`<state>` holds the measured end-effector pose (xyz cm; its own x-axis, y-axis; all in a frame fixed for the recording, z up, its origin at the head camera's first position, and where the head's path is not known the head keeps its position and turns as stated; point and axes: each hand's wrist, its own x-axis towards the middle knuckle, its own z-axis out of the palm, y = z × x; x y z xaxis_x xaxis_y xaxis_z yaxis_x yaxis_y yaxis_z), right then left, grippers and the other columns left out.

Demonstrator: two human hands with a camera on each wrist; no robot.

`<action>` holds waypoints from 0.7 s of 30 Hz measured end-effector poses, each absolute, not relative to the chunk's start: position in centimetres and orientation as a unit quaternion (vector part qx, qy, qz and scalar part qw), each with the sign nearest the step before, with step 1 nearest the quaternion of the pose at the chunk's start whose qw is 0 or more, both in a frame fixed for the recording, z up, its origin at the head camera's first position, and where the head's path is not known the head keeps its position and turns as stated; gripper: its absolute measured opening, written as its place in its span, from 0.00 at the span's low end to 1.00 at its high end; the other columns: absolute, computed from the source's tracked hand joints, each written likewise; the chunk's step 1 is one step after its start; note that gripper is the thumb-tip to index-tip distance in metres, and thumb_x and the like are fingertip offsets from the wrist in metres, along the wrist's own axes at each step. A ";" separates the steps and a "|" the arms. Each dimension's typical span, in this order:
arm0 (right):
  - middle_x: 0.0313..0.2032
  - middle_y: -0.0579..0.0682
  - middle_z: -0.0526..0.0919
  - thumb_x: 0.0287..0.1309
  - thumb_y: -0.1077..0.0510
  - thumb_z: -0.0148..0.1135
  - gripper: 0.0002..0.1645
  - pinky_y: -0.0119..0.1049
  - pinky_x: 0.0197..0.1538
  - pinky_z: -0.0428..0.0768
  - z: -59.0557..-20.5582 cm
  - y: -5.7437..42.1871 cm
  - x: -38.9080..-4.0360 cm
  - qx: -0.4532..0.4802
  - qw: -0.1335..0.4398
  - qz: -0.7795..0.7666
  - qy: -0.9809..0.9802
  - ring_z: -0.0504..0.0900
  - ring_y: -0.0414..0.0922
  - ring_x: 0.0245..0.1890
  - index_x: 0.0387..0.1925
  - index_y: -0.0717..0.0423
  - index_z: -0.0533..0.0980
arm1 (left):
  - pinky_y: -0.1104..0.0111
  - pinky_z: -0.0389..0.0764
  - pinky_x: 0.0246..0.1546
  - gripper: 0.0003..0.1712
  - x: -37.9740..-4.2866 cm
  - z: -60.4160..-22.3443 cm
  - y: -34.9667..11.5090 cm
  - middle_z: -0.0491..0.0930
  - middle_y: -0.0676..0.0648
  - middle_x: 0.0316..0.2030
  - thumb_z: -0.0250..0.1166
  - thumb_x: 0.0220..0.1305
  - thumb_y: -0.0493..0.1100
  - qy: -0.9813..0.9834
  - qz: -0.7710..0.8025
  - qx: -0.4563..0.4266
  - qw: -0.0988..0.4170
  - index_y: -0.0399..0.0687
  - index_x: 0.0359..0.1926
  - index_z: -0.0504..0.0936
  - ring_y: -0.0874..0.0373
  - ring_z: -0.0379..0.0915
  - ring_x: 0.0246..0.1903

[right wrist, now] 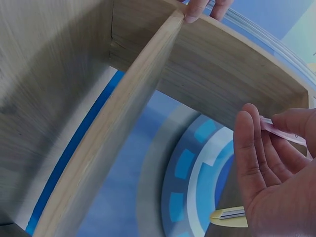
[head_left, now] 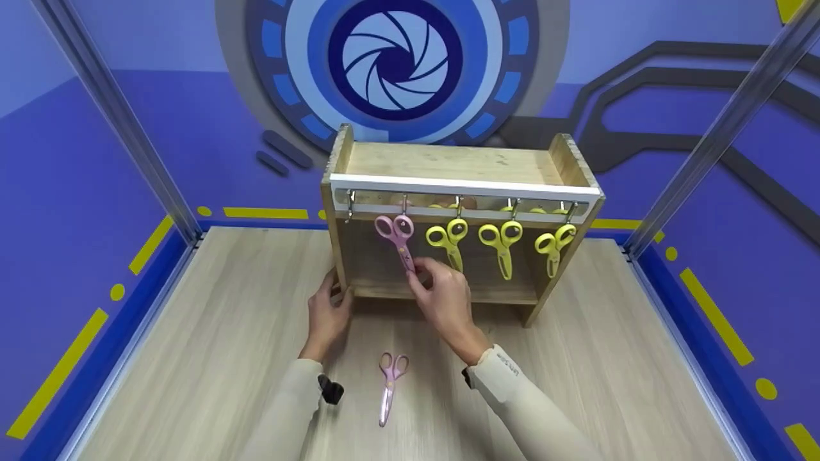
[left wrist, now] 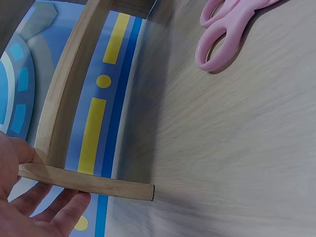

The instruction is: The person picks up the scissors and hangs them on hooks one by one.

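Note:
My right hand (head_left: 445,298) pinches the blade end of pink scissors (head_left: 403,248) between thumb and fingers. Their handles are up at the second hook from the left on a white rail (head_left: 461,186). In the right wrist view, only a bit of the pink blade (right wrist: 281,132) shows between the fingertips. Low on the left side panel (left wrist: 98,182) of a wooden rack (head_left: 448,163), my left hand (head_left: 328,317) grips the wood, thumb on one side and fingers on the other. A second pair of pink scissors (head_left: 387,387) lies on the table between my forearms.
Three yellow scissors hang along the rail: one pair (head_left: 448,242) beside my right hand, another (head_left: 503,246) in the middle, the last (head_left: 552,250) at the right. The leftmost hook (head_left: 350,205) carries nothing. Blue printed walls (head_left: 160,128) enclose the table (head_left: 237,320).

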<state>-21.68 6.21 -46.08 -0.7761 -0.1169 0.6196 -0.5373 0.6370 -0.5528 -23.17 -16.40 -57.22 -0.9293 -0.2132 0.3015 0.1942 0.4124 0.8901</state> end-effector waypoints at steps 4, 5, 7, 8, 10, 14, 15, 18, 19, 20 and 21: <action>0.35 0.47 0.90 0.60 0.61 0.72 0.06 0.41 0.31 0.85 -46.2 6.2 -21.9 0.191 0.279 0.380 -0.861 0.88 0.44 0.30 0.40 0.55 0.86 | 0.48 0.84 0.54 0.32 -23.2 -57.1 -16.3 0.76 0.32 0.63 0.64 0.71 0.35 -0.821 -0.538 0.007 0.192 0.38 0.73 0.68 0.37 0.80 0.56; 0.35 0.47 0.90 0.60 0.61 0.72 0.06 0.41 0.30 0.85 -46.2 6.2 -21.9 0.191 0.278 0.380 -0.861 0.88 0.44 0.30 0.40 0.55 0.86 | 0.48 0.84 0.54 0.32 -23.2 -57.1 -16.3 0.76 0.32 0.63 0.64 0.71 0.35 -0.821 -0.538 0.007 0.191 0.38 0.73 0.68 0.37 0.80 0.56; 0.35 0.47 0.90 0.60 0.61 0.72 0.06 0.41 0.30 0.85 -46.2 6.2 -21.9 0.191 0.277 0.380 -0.862 0.87 0.45 0.29 0.40 0.55 0.86 | 0.48 0.84 0.54 0.32 -23.2 -57.1 -16.3 0.76 0.32 0.63 0.64 0.71 0.35 -0.821 -0.538 0.008 0.190 0.38 0.73 0.68 0.37 0.80 0.56; 0.35 0.47 0.90 0.60 0.61 0.72 0.06 0.41 0.30 0.85 -46.2 6.2 -21.8 0.191 0.276 0.380 -0.862 0.87 0.45 0.29 0.40 0.55 0.86 | 0.49 0.84 0.54 0.32 -23.1 -57.1 -16.3 0.76 0.32 0.64 0.63 0.71 0.35 -0.822 -0.538 0.009 0.189 0.38 0.73 0.68 0.37 0.80 0.56; 0.35 0.47 0.90 0.60 0.60 0.72 0.07 0.41 0.30 0.85 -46.2 6.2 -21.8 0.190 0.276 0.380 -0.862 0.88 0.45 0.29 0.40 0.55 0.86 | 0.48 0.84 0.54 0.32 -23.1 -57.1 -16.3 0.76 0.33 0.64 0.63 0.71 0.35 -0.822 -0.537 0.010 0.188 0.38 0.73 0.68 0.37 0.80 0.56; 0.35 0.47 0.90 0.60 0.60 0.72 0.07 0.41 0.30 0.85 -46.2 6.2 -21.8 0.188 0.273 0.380 -0.864 0.87 0.45 0.29 0.40 0.55 0.87 | 0.48 0.84 0.55 0.32 -23.1 -57.1 -16.3 0.75 0.33 0.64 0.64 0.71 0.35 -0.822 -0.538 0.015 0.185 0.39 0.73 0.68 0.37 0.79 0.57; 0.35 0.47 0.90 0.60 0.60 0.72 0.07 0.41 0.30 0.85 -46.2 6.2 -21.8 0.187 0.272 0.379 -0.864 0.87 0.45 0.29 0.40 0.55 0.87 | 0.48 0.84 0.55 0.32 -23.1 -57.1 -16.3 0.75 0.33 0.64 0.63 0.71 0.35 -0.822 -0.538 0.016 0.184 0.39 0.74 0.68 0.38 0.79 0.58; 0.35 0.47 0.90 0.60 0.59 0.72 0.07 0.40 0.29 0.85 -46.2 6.2 -21.7 0.187 0.272 0.377 -0.866 0.87 0.44 0.29 0.40 0.55 0.87 | 0.49 0.83 0.56 0.32 -23.1 -57.1 -16.2 0.75 0.34 0.65 0.63 0.71 0.36 -0.823 -0.539 0.020 0.180 0.40 0.74 0.68 0.38 0.79 0.58; 0.35 0.47 0.90 0.60 0.59 0.72 0.07 0.40 0.29 0.85 -46.2 6.2 -21.7 0.187 0.271 0.377 -0.866 0.87 0.44 0.28 0.40 0.55 0.87 | 0.49 0.83 0.56 0.32 -23.1 -57.1 -16.2 0.75 0.34 0.65 0.63 0.71 0.36 -0.823 -0.539 0.021 0.179 0.41 0.74 0.68 0.39 0.78 0.58; 0.35 0.47 0.90 0.60 0.60 0.72 0.07 0.40 0.29 0.85 -46.2 6.2 -21.7 0.186 0.271 0.376 -0.866 0.87 0.44 0.28 0.40 0.55 0.87 | 0.49 0.83 0.56 0.32 -23.1 -57.1 -16.2 0.75 0.34 0.65 0.63 0.71 0.35 -0.823 -0.539 0.020 0.179 0.40 0.74 0.68 0.39 0.79 0.58; 0.35 0.47 0.90 0.60 0.60 0.72 0.07 0.40 0.29 0.85 -46.2 6.2 -21.7 0.185 0.271 0.376 -0.866 0.87 0.44 0.28 0.40 0.55 0.87 | 0.49 0.83 0.56 0.32 -23.2 -57.1 -16.2 0.75 0.34 0.65 0.63 0.71 0.35 -0.822 -0.539 0.020 0.179 0.40 0.74 0.68 0.39 0.79 0.58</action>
